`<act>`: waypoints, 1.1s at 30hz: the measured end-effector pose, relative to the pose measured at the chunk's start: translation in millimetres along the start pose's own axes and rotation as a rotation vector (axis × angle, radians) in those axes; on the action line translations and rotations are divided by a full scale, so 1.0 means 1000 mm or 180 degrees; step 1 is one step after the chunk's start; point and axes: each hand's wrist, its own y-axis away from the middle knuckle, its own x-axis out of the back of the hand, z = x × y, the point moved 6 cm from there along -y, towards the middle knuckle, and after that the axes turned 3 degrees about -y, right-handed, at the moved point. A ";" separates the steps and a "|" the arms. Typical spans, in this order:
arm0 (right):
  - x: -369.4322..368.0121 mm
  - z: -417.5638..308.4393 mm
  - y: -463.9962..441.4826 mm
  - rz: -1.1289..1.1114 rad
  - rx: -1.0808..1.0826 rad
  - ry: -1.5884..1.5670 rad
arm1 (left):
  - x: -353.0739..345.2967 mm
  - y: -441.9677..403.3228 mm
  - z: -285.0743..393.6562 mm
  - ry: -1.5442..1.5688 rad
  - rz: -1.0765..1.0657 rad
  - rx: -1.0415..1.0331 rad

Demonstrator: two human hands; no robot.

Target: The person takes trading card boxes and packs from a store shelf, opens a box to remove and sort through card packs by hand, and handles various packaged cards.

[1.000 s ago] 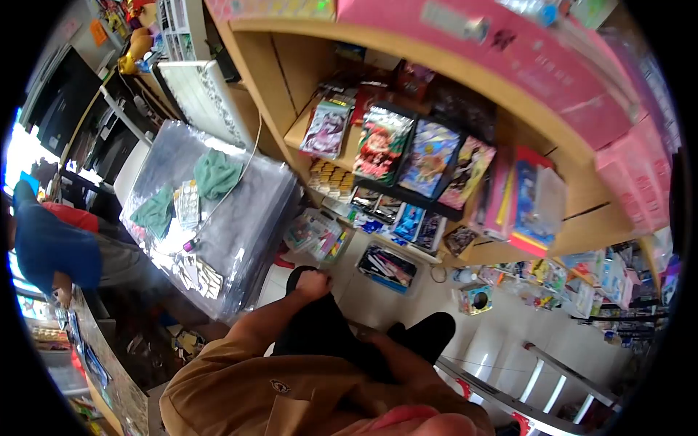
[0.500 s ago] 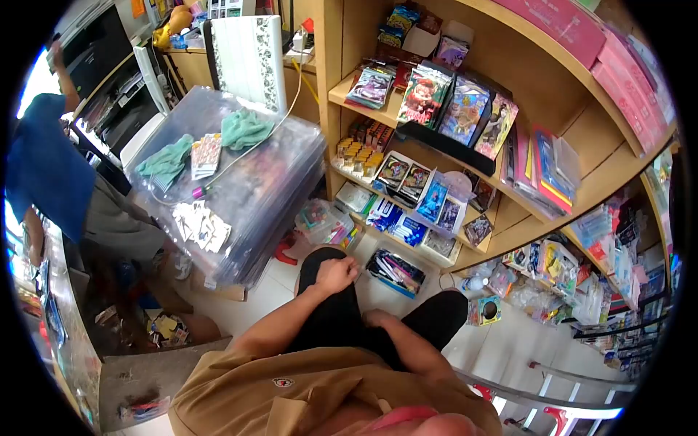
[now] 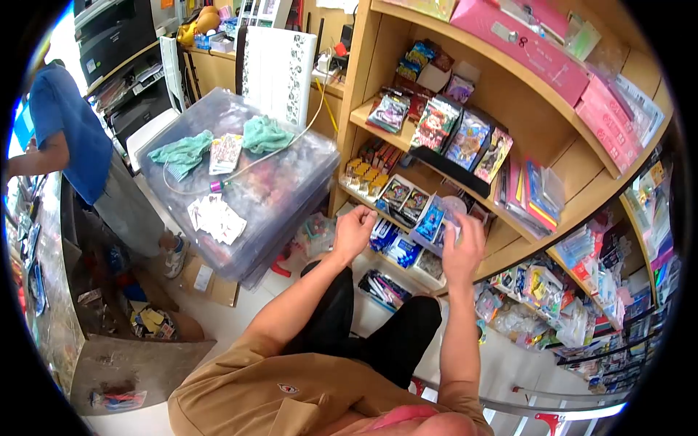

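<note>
In the head view, my left hand (image 3: 353, 232) is raised in front of the lower shelf, its fingers curled together; what they hold, if anything, is hidden. My right hand (image 3: 464, 248) reaches to the right end of that shelf, fingers apart. It is nearest a box of blue card packs (image 3: 432, 216); whether it touches the box I cannot tell. Between my hands, dark card packs (image 3: 407, 199) stand in an open box. Under them lie blue-and-white packs (image 3: 400, 249), and below, a tray of pens (image 3: 384, 289) is on the floor.
Left of me, a plastic-covered stack (image 3: 280, 185) bears green cloths (image 3: 266, 135), a card deck (image 3: 226, 154) and loose white cards (image 3: 216, 219). A co-worker in a blue shirt (image 3: 76, 134) stands at the far left counter. More packs (image 3: 438, 122) fill the upper shelf (image 3: 361, 115).
Both my hands have lifted from my lap and reached forward to the lower shelf. The view has shifted, and the co-worker's arm has come down to the counter.
</note>
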 end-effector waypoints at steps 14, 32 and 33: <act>-0.050 0.029 -0.104 -0.0504 0.0795 0.1443 | 0.007 -0.099 0.083 0.0653 0.0749 -0.1326; -0.054 0.008 -0.097 -0.0353 0.1293 0.0852 | -0.060 -0.108 0.087 0.3203 -0.0960 0.0888; -0.055 0.004 -0.096 -0.0309 0.1345 0.0814 | -0.057 -0.107 0.089 0.3295 -0.1160 0.0947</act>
